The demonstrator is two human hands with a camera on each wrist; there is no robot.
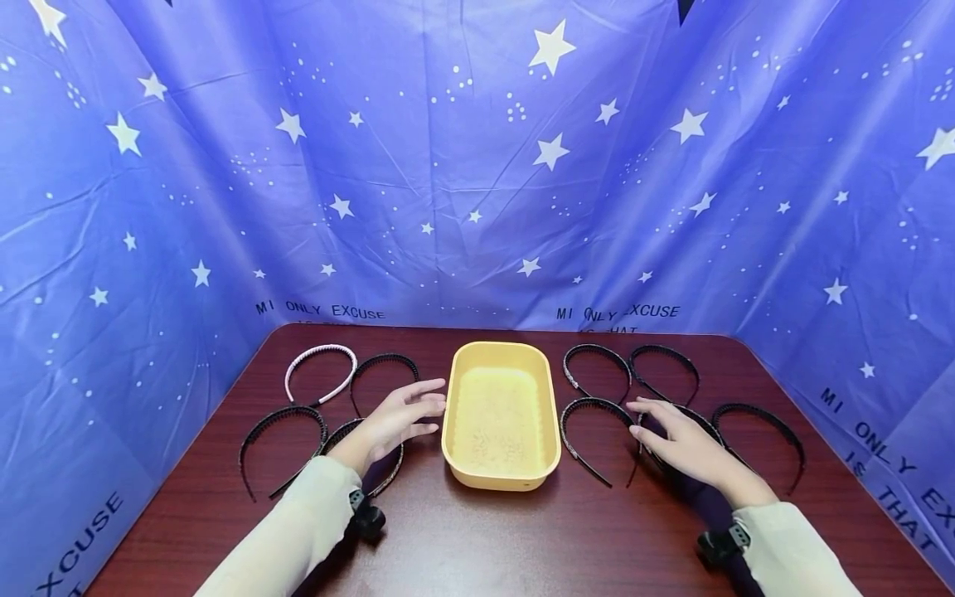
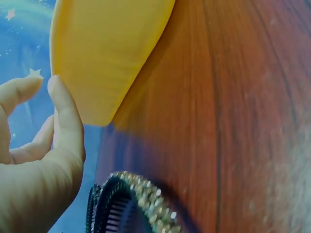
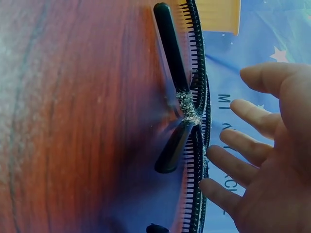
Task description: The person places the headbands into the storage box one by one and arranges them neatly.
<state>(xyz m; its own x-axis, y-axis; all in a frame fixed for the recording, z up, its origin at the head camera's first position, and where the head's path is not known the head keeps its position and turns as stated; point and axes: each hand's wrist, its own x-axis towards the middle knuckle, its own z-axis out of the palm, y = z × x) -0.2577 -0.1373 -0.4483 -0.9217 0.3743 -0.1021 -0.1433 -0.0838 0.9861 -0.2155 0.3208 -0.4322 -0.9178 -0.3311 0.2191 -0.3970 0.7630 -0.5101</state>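
A yellow plastic basin [image 1: 498,481] stands in the middle of the table. My left hand [image 1: 391,421], fingers loosely bent and holding nothing, is at its left side; whether the fingertips touch the rim I cannot tell. Below that hand lies a headband with glittery stones [image 2: 150,194], partly hidden by it in the head view. On the left are also a white headband [image 1: 321,347] and black headbands [image 1: 291,409]. My right hand [image 1: 682,444] hovers with spread fingers over several black toothed headbands [image 3: 194,43] on the right, and grips none. It hides part of one headband.
The dark red wooden table [image 1: 477,547] ends at a blue star-printed curtain [image 1: 448,207] behind and on both sides. One black headband [image 1: 761,408] lies farthest right. Each wrist wears a small black camera [image 1: 368,518].
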